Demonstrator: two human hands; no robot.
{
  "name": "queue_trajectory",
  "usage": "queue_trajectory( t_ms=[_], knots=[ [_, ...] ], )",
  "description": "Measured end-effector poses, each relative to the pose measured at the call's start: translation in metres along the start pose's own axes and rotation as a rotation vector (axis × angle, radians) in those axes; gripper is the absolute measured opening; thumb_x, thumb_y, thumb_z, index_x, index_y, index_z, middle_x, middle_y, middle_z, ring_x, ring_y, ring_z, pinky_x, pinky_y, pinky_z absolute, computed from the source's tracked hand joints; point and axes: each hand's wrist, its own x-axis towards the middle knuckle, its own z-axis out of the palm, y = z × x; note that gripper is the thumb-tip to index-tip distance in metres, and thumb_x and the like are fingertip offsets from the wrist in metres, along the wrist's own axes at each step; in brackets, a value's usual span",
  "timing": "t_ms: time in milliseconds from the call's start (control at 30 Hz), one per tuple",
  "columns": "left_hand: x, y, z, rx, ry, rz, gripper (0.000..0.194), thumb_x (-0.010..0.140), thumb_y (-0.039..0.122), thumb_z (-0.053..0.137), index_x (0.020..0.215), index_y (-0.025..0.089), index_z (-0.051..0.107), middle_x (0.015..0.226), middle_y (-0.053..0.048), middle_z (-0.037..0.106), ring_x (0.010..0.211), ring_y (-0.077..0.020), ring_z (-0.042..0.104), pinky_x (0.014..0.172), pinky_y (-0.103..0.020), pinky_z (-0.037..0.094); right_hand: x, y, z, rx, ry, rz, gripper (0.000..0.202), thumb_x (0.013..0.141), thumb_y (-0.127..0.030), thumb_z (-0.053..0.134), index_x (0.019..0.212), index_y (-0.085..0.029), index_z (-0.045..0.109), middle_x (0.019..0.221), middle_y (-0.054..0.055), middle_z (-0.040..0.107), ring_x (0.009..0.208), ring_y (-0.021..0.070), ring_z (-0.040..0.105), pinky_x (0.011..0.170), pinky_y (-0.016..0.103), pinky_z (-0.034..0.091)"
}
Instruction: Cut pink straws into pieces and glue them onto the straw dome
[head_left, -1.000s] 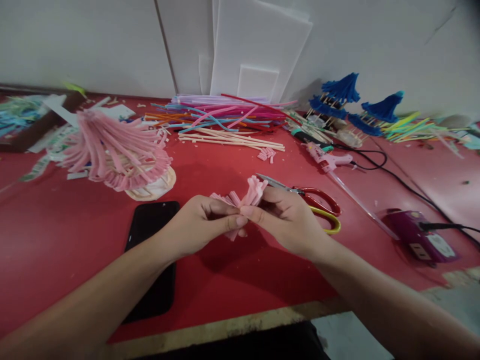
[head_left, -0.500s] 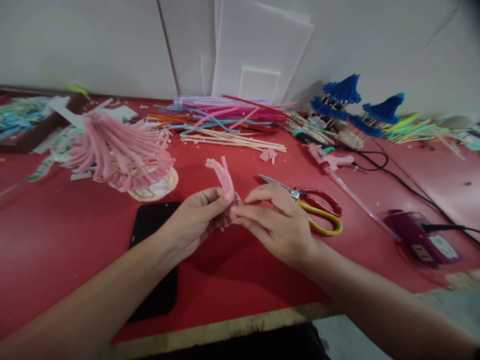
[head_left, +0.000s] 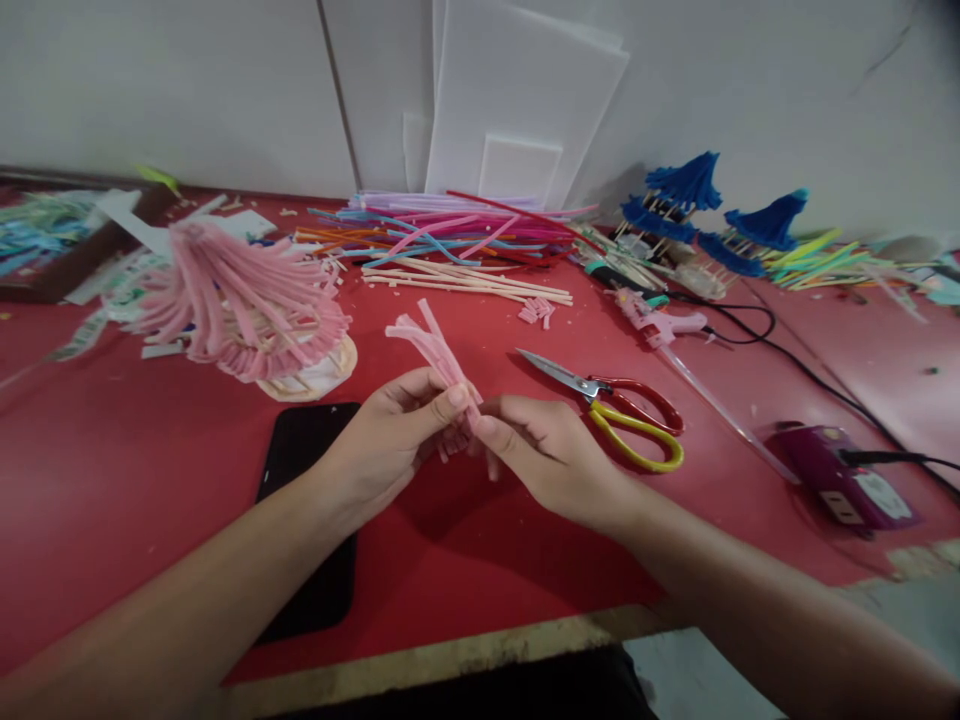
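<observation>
A small bundle of pink pipe cleaners (head_left: 435,350) is pinched between my two hands, its loose ends fanning up and to the left. My left hand (head_left: 409,425) grips the bundle's middle with thumb and fingers. My right hand (head_left: 547,450) closes on the lower end from the other side, thumb on top; its fingertips are partly hidden. Short pink ends poke out below the fingers. Just right of my right hand lie scissors (head_left: 592,388) with one red and one yellow handle. A black phone (head_left: 315,560) lies under my left forearm.
A pink pipe-cleaner roof model (head_left: 232,300) stands at left. Behind lie pipe cleaner piles (head_left: 465,225) and short pink pieces (head_left: 537,311). At right are a pink glue gun (head_left: 660,322), its cable, a purple power socket (head_left: 847,475) and blue roof models (head_left: 765,225).
The bundle now leans further left and its ends are more spread. My right hand has turned, bringing its thumb over the bundle, and more of the scissors shows.
</observation>
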Motion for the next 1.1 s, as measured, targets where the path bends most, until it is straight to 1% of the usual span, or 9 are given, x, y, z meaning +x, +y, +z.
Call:
queue_trajectory(
  t_ms=[200,367,467,633,700,800,867,967,1100],
  knots=[
    [0.000,0.001,0.001,0.014,-0.030,0.020,0.025,0.062,0.033,0.087,0.071,0.016,0.072,0.060,0.002,0.065,0.052,-0.0083,0.057,0.053,-0.019,0.050,0.000,-0.002,0.002,0.116,-0.111,0.029,0.035,0.097,-0.042,0.043,0.073,-0.018,0.052,0.062,-0.003,0.057,0.052,0.0058,0.053,0.052,0.020,0.040],
    [0.002,0.003,0.003,0.008,-0.011,0.031,0.024,0.062,0.030,0.087,0.067,0.014,0.069,0.068,-0.001,0.071,0.057,-0.0104,0.063,0.056,-0.021,0.054,0.001,-0.004,0.007,0.046,-0.056,-0.013,0.032,0.097,-0.033,0.040,0.068,-0.020,0.045,0.057,-0.005,0.050,0.052,0.0063,0.047,0.051,0.022,0.037],
    [0.003,0.002,0.003,0.005,0.027,0.052,0.026,0.063,0.027,0.087,0.071,0.015,0.066,0.067,0.000,0.071,0.058,-0.0100,0.064,0.057,-0.019,0.053,0.002,-0.005,0.009,0.057,-0.021,0.018,0.030,0.096,-0.031,0.041,0.068,-0.020,0.044,0.055,-0.006,0.048,0.050,0.0064,0.045,0.051,0.023,0.036],
    [0.000,-0.001,0.003,0.080,0.125,0.234,0.035,0.066,0.018,0.084,0.070,0.019,0.049,0.061,0.007,0.066,0.058,-0.0089,0.063,0.059,-0.018,0.053,0.005,-0.005,0.013,0.252,-0.071,0.190,0.031,0.095,-0.034,0.041,0.067,-0.020,0.042,0.053,-0.007,0.044,0.046,0.0052,0.042,0.046,0.020,0.034],
    [-0.001,-0.002,0.002,0.171,0.152,0.307,0.029,0.069,0.016,0.081,0.068,0.018,0.052,0.065,0.005,0.067,0.064,-0.0086,0.064,0.064,-0.017,0.053,0.006,-0.005,0.014,0.303,-0.107,0.222,0.032,0.095,-0.034,0.041,0.067,-0.020,0.042,0.052,-0.008,0.044,0.044,0.0047,0.042,0.045,0.019,0.034],
    [-0.002,-0.002,0.001,0.266,0.140,0.335,0.016,0.072,0.017,0.080,0.083,0.019,0.069,0.086,0.001,0.073,0.075,-0.0102,0.067,0.072,-0.019,0.055,0.006,-0.005,0.013,0.322,-0.132,0.235,0.031,0.094,-0.034,0.042,0.068,-0.019,0.044,0.053,-0.007,0.045,0.044,0.0043,0.043,0.045,0.019,0.033],
    [-0.001,-0.001,0.000,0.299,0.128,0.326,0.028,0.071,0.017,0.080,0.098,0.022,0.073,0.103,-0.002,0.074,0.080,-0.0115,0.068,0.072,-0.020,0.056,0.005,-0.005,0.013,0.327,-0.147,0.254,0.030,0.094,-0.034,0.042,0.069,-0.019,0.045,0.054,-0.007,0.046,0.043,0.0041,0.043,0.045,0.019,0.033],
    [0.000,0.001,-0.002,0.294,0.094,0.288,0.043,0.071,0.018,0.080,0.112,0.027,0.071,0.120,-0.004,0.070,0.083,-0.0127,0.069,0.070,-0.021,0.057,0.003,-0.004,0.011,0.330,-0.172,0.269,0.030,0.094,-0.032,0.043,0.068,-0.019,0.046,0.053,-0.007,0.047,0.043,0.0036,0.044,0.045,0.018,0.034],
    [0.001,0.003,-0.004,0.252,0.009,0.250,0.056,0.073,0.019,0.080,0.125,0.029,0.063,0.123,-0.006,0.069,0.098,-0.0178,0.069,0.078,-0.024,0.058,0.003,-0.005,0.010,0.438,-0.207,0.310,0.029,0.091,-0.034,0.049,0.067,-0.018,0.046,0.055,-0.008,0.047,0.042,0.0027,0.043,0.043,0.018,0.033]
  ],
)
